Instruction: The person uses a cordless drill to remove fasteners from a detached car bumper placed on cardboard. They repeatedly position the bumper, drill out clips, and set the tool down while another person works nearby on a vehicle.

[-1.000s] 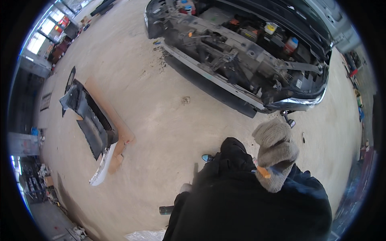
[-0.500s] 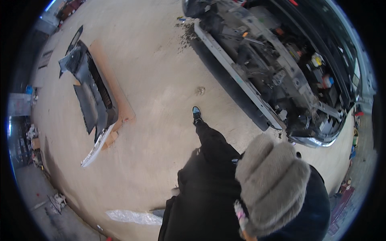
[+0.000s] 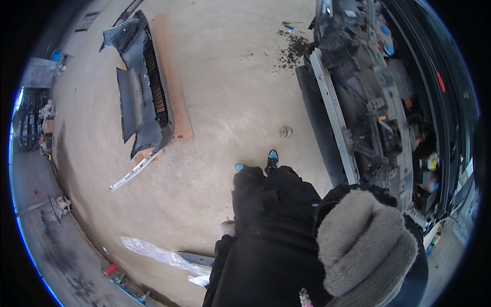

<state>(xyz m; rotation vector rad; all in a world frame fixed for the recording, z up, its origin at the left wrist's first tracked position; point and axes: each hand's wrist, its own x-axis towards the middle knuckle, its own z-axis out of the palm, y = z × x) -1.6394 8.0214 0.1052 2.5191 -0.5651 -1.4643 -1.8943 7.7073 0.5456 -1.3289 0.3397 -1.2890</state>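
- Your right hand (image 3: 365,245) fills the lower right of the view in a grey knitted glove, raised close to the camera with the back of the glove toward you
- The gloved fingers (image 3: 378,271) curl down and in toward a loose fist; the palm side is hidden, so you cannot tell whether they close on anything
- A small pale tip with a pink fleck (image 3: 305,297) shows at the lower edge just beside the glove; what it is stays unclear
- Your left hand is not in view
- The stripped car front (image 3: 368,107) lies ahead and to the right of that glove, its pale crossbeam (image 3: 332,112) running lengthwise away from you, so the right hand is the nearer one
- The removed bumper (image 3: 143,97) lies on cardboard (image 3: 174,82) well apart, ahead to the left across the concrete floor (image 3: 235,92)
- Your shoes (image 3: 271,158) point toward the open floor between the two
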